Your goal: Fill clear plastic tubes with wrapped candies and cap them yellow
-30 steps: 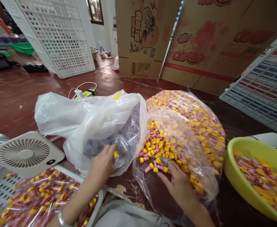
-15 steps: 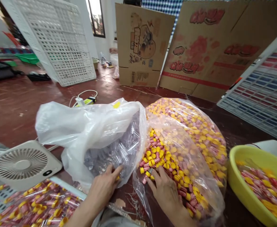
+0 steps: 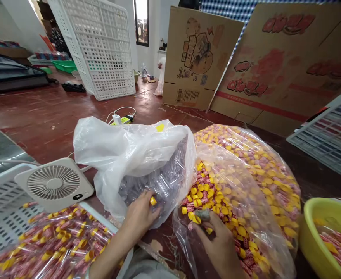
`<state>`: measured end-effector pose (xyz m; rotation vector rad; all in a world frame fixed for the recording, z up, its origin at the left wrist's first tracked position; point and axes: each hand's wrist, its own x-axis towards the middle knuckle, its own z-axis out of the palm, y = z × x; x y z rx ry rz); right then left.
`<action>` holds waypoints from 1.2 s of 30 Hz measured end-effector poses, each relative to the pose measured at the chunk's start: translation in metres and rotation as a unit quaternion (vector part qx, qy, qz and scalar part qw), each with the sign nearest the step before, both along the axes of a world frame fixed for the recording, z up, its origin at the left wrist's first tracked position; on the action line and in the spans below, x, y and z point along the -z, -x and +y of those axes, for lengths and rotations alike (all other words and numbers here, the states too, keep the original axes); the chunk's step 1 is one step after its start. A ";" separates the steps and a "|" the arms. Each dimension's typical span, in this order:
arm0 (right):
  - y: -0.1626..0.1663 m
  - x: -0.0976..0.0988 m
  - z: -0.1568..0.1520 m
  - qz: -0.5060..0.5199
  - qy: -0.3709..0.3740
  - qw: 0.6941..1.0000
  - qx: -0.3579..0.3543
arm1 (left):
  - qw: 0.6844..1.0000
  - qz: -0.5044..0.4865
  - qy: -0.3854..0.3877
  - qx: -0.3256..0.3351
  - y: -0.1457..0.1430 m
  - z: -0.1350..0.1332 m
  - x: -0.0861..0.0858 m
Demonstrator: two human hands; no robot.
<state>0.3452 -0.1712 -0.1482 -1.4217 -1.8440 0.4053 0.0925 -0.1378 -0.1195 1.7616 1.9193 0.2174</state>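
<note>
My left hand [image 3: 142, 212] is at the mouth of a white plastic bag [image 3: 106, 143], its fingers closed around a small piece with a yellow cap [image 3: 153, 200]. Clear plastic tubes [image 3: 167, 180] lie inside that bag, just beyond my fingertips. At the near edge of a pile of red-and-white pieces with yellow caps [image 3: 217, 199], my right hand [image 3: 219, 240] has its thumb and forefinger apart, close to a yellow cap. A grey cover [image 3: 202, 214] is on one right fingertip. The pile spills from a large clear bag [image 3: 263, 209].
A white fan [image 3: 54, 184] rests by a white basket [image 3: 1, 209] of filled tubes at left. The yellow tub [image 3: 312, 228] at right holds more pieces. Behind stand cardboard boxes [image 3: 199, 58], a white crate [image 3: 106, 50] and a power strip [image 3: 123, 120].
The view has turned left, so things sit further right. My left hand's yellow-capped piece shows more plainly. My right hand remains at the pile's edge, thumb and forefinger now wider apart.
</note>
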 end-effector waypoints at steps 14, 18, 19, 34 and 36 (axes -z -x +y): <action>0.017 -0.059 -0.007 0.075 0.019 0.978 -0.195 | 0.836 -0.520 0.151 0.088 -0.035 -0.036 -0.016; 0.015 -0.041 -0.018 -0.044 -0.020 0.977 -0.209 | 0.756 -0.627 0.187 0.007 -0.045 -0.038 -0.005; 0.017 -0.035 -0.021 -0.065 -0.035 0.978 -0.196 | 0.743 -0.641 0.191 -0.013 -0.049 -0.040 -0.002; -0.032 -0.021 -0.006 -0.264 0.043 0.964 -0.006 | 0.978 0.034 -0.169 0.119 -0.011 0.005 0.004; -0.039 -0.013 -0.005 -0.317 0.076 0.945 0.017 | 0.953 0.157 -0.201 0.166 -0.002 0.022 0.008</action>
